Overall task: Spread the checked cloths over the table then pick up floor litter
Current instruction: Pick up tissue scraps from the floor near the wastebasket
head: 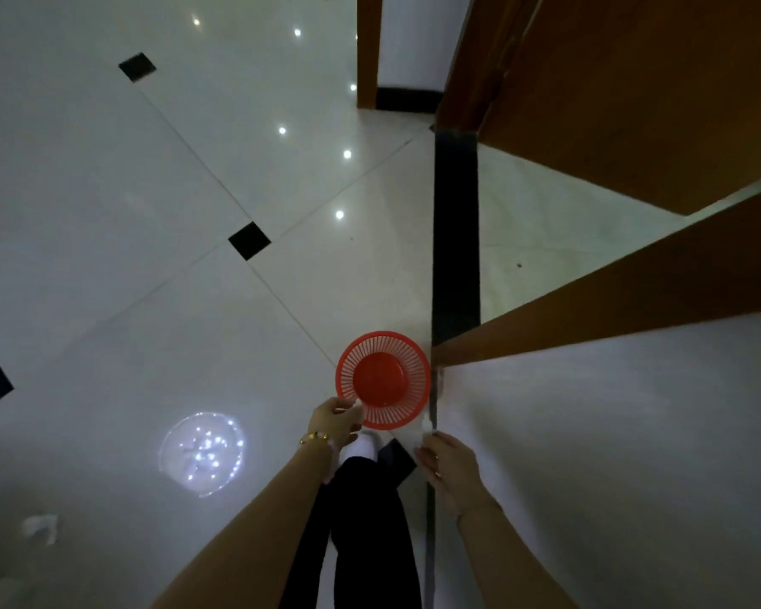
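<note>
A red slatted plastic basket [383,380] stands on the white tiled floor by the wall corner, with nothing visible inside. My left hand [332,421] hovers at its near rim, pinching a small white scrap [358,404]. My right hand [447,463] is just right of the basket against the wall, holding a small white piece of litter [425,426] at its fingertips. A crumpled white scrap [40,527] lies on the floor at the far lower left. No checked cloth or table is in view.
A white wall [611,454] fills the right, edged by a brown wooden door frame [589,309] and an open brown door [633,94]. A black threshold strip [455,239] runs past the basket. My dark trouser leg and white shoe [361,450] stand below it.
</note>
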A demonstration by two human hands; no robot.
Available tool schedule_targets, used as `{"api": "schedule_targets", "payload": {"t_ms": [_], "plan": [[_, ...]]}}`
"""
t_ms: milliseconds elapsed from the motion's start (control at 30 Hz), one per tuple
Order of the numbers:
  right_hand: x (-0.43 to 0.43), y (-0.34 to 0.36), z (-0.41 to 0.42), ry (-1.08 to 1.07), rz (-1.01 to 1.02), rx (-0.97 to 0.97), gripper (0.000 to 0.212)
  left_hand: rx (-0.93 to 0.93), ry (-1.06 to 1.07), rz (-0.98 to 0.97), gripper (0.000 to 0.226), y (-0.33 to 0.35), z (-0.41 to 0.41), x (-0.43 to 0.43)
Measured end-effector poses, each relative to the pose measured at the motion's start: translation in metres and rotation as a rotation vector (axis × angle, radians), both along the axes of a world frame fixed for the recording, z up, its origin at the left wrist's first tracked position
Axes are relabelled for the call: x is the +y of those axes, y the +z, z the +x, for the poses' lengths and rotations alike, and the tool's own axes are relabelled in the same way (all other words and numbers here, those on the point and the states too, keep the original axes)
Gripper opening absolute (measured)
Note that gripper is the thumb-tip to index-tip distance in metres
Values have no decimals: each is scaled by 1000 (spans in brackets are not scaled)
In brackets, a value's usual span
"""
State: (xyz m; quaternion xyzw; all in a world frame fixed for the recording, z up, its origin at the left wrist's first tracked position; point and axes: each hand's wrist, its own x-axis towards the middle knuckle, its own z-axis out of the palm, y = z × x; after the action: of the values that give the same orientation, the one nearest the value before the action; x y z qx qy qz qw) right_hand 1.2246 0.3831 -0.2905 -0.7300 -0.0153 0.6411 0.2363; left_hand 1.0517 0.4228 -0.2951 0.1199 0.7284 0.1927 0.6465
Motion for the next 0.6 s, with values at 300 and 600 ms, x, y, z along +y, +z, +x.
{"api": "schedule_targets", "payload": {"t_ms": [300, 600], "plan": [[-3, -49, 5, 54, -118, 50, 28, 21, -39, -95, 33, -47, -23, 4], [-23, 40, 3, 535, 62, -271, 16, 236, -240, 52, 11, 42, -104, -49]]}}
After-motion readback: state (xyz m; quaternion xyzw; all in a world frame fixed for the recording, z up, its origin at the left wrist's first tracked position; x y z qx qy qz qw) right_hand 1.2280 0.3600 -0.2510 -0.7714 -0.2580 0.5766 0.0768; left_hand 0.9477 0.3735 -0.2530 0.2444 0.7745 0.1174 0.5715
